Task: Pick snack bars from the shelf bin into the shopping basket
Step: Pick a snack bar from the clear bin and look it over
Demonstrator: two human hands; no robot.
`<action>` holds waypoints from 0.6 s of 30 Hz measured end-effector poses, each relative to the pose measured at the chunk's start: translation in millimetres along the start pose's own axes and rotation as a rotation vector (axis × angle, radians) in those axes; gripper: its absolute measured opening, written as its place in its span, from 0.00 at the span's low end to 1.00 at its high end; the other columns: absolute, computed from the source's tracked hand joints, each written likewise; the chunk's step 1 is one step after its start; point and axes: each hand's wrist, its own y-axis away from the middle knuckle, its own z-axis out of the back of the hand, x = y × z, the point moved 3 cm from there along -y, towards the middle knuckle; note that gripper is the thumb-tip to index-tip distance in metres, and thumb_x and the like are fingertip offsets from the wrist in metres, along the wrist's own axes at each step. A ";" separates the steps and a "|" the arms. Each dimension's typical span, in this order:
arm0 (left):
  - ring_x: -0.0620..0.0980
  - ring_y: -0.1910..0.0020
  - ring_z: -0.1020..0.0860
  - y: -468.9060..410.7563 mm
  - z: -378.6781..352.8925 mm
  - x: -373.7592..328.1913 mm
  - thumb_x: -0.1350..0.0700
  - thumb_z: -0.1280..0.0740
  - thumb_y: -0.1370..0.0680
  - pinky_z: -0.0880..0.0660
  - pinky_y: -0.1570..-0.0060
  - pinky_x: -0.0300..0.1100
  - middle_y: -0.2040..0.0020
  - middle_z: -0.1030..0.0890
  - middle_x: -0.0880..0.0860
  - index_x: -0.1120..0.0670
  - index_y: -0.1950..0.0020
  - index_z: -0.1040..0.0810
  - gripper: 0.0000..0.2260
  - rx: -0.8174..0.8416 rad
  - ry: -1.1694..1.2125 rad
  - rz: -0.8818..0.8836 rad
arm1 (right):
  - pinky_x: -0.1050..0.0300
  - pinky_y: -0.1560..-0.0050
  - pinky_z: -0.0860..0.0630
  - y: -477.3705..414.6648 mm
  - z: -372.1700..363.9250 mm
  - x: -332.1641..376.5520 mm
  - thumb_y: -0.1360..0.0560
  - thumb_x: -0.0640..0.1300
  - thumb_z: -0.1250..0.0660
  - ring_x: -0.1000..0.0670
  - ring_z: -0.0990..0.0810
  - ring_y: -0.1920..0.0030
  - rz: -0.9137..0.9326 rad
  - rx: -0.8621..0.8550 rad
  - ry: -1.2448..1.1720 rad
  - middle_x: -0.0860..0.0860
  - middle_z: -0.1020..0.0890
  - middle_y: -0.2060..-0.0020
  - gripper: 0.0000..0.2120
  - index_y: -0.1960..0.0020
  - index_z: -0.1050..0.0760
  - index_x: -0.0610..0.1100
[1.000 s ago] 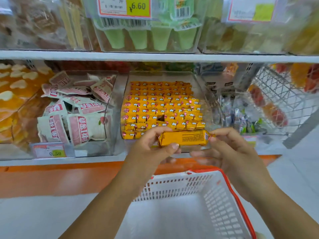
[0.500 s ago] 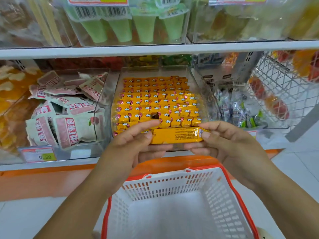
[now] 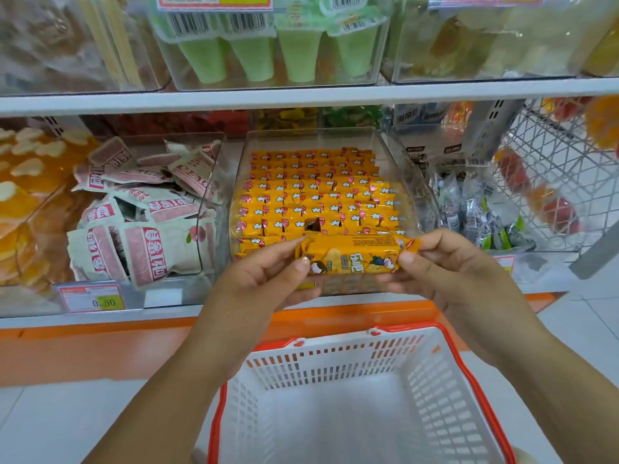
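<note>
Crosswise, one orange-yellow snack bar (image 3: 355, 254) lies level in the air between both hands, just in front of the near wall of the clear shelf bin (image 3: 407, 175) and above the far edge of the shopping basket (image 3: 338, 365). The left hand (image 3: 264, 279) pinches the bar's left end between thumb and curled fingers. The right hand (image 3: 445, 272) pinches the right end the same way, thumb on the printed face. The wrapper's cartoon print faces the camera.

Behind it, the bin holds tight rows of matching bars (image 3: 311, 195), with one dark gap (image 3: 313, 226) in a near row. The basket, white with a red rim, sits low and near, with no goods visible on its floor.

To the left, another clear bin is heaped with pink-and-white packets (image 3: 144, 209), and a yellow price tag (image 3: 93, 298) is fixed to the shelf edge below it. To the right lie small silver-and-dark packets (image 3: 475, 209), then a wire basket (image 3: 552, 169). Above, on the upper shelf (image 3: 301, 95), stand pale green cones (image 3: 254, 55) in clear packs. An orange strip (image 3: 100, 349) runs under the lower shelf.
</note>
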 end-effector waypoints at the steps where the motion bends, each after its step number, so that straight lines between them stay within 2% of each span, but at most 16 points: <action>1: 0.48 0.51 0.15 0.3 -0.1 0.7 0.59 0.36 0.21 0.20 0.49 0.39 0.52 0.14 0.45 0.44 0.48 0.19 0.11 -0.026 -0.002 0.015 | 0.49 0.46 0.19 0.1 1.3 -0.4 0.41 0.56 0.20 0.42 0.14 0.56 0.006 -0.008 0.020 0.48 0.16 0.63 0.15 0.62 0.21 0.50; 3: 0.48 0.51 0.15 1.8 -0.8 -0.1 0.59 0.37 0.19 0.23 0.45 0.42 0.53 0.14 0.46 0.46 0.51 0.17 0.12 -0.066 0.005 0.033 | 0.41 0.39 0.24 -0.1 2.8 -2.5 0.47 0.63 0.19 0.47 0.14 0.57 0.005 -0.013 0.020 0.50 0.16 0.62 0.21 0.63 0.21 0.51; 5: 0.48 0.52 0.15 3.6 -2.1 -2.4 0.59 0.38 0.19 0.24 0.44 0.45 0.53 0.13 0.46 0.45 0.52 0.16 0.13 -0.109 -0.014 0.008 | 0.36 0.36 0.27 0.4 2.0 -4.2 0.48 0.65 0.19 0.47 0.15 0.55 0.018 -0.012 0.033 0.50 0.16 0.61 0.22 0.64 0.21 0.52; 7: 0.50 0.55 0.14 4.4 -3.6 -3.8 0.59 0.38 0.19 0.23 0.44 0.48 0.53 0.14 0.48 0.44 0.45 0.19 0.12 -0.139 -0.036 -0.050 | 0.35 0.36 0.28 1.5 -0.7 -4.1 0.47 0.65 0.19 0.46 0.15 0.55 0.046 -0.029 0.037 0.47 0.15 0.59 0.22 0.64 0.21 0.52; 8: 0.51 0.57 0.14 4.5 -3.7 -4.2 0.59 0.37 0.19 0.22 0.46 0.49 0.54 0.14 0.49 0.45 0.42 0.23 0.11 -0.151 -0.057 -0.081 | 0.35 0.37 0.27 1.6 -2.0 -3.5 0.46 0.64 0.19 0.46 0.15 0.55 0.062 -0.036 0.031 0.46 0.15 0.59 0.22 0.63 0.22 0.52; 10: 0.52 0.61 0.15 4.8 -3.5 -6.0 0.59 0.36 0.20 0.20 0.54 0.48 0.58 0.14 0.50 0.45 0.43 0.27 0.10 -0.176 -0.088 -0.141 | 0.35 0.40 0.24 2.1 -3.9 -1.0 0.41 0.56 0.20 0.46 0.14 0.57 0.099 -0.054 -0.002 0.47 0.15 0.58 0.19 0.59 0.24 0.49; 13: 0.51 0.58 0.15 6.3 -2.5 -8.3 0.61 0.36 0.20 0.20 0.65 0.41 0.61 0.16 0.52 0.47 0.47 0.25 0.09 -0.186 -0.088 -0.188 | 0.40 0.45 0.20 1.9 -4.5 -1.1 0.37 0.46 0.26 0.45 0.14 0.58 0.124 -0.055 -0.015 0.47 0.14 0.53 0.12 0.56 0.25 0.47; 15: 0.50 0.58 0.15 6.3 -1.8 -8.4 0.62 0.36 0.20 0.20 0.65 0.39 0.60 0.15 0.50 0.49 0.49 0.23 0.08 -0.180 -0.089 -0.171 | 0.40 0.44 0.20 2.3 -3.2 -4.0 0.37 0.49 0.25 0.43 0.14 0.58 0.119 -0.047 0.007 0.48 0.15 0.55 0.10 0.58 0.21 0.48; 18: 0.51 0.60 0.15 5.0 0.8 -6.7 0.63 0.35 0.21 0.20 0.66 0.38 0.59 0.15 0.49 0.50 0.49 0.21 0.09 -0.197 -0.063 -0.146 | 0.39 0.42 0.22 2.7 -1.3 -9.0 0.39 0.58 0.22 0.44 0.14 0.57 0.097 -0.031 0.043 0.49 0.15 0.55 0.18 0.55 0.17 0.49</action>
